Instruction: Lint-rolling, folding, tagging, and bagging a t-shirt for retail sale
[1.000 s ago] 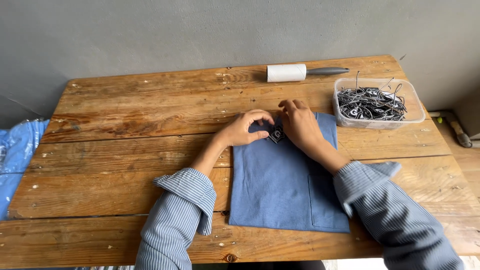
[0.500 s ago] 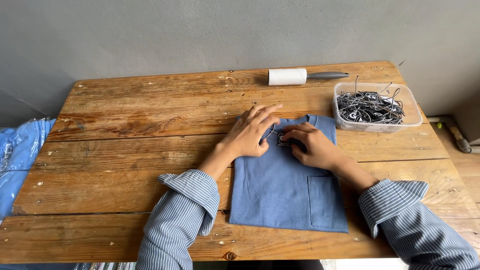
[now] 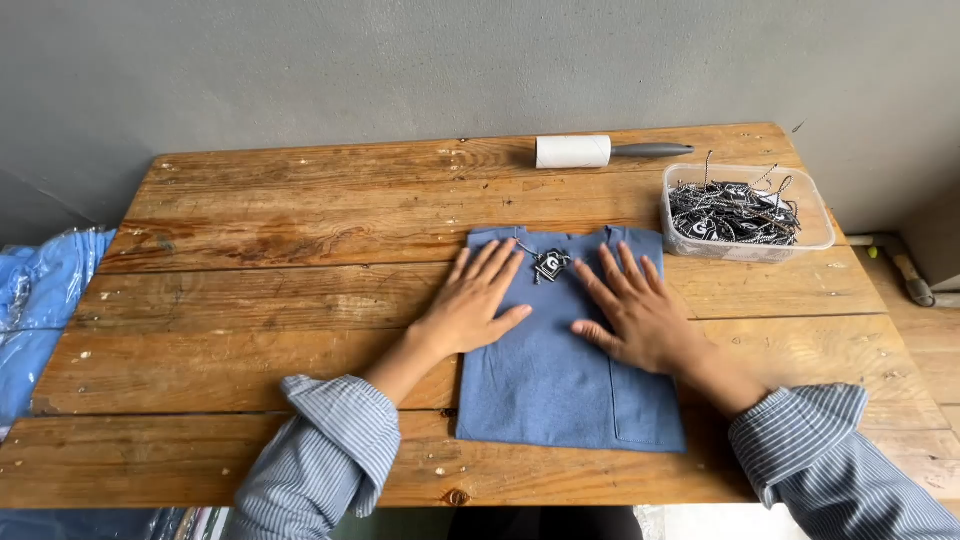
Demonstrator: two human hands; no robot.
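Note:
A folded blue garment (image 3: 560, 385) lies flat on the wooden table (image 3: 300, 260), with a small black hang tag (image 3: 550, 264) on a cord near its collar. My left hand (image 3: 475, 300) rests flat on the garment's left part, fingers spread. Palm down on the right part lies my right hand (image 3: 635, 310), also with fingers apart. The tag lies between the two hands, touched by neither. Both sleeves are striped blue and white.
A clear plastic tub (image 3: 745, 215) with several black tags and cords stands at the right. A lint roller (image 3: 600, 151) lies at the table's back edge. Blue plastic-wrapped cloth (image 3: 40, 300) sits off the table's left side.
Both hands have left the tag at the collar and spread flat on the garment. The tag now lies free on the cloth.

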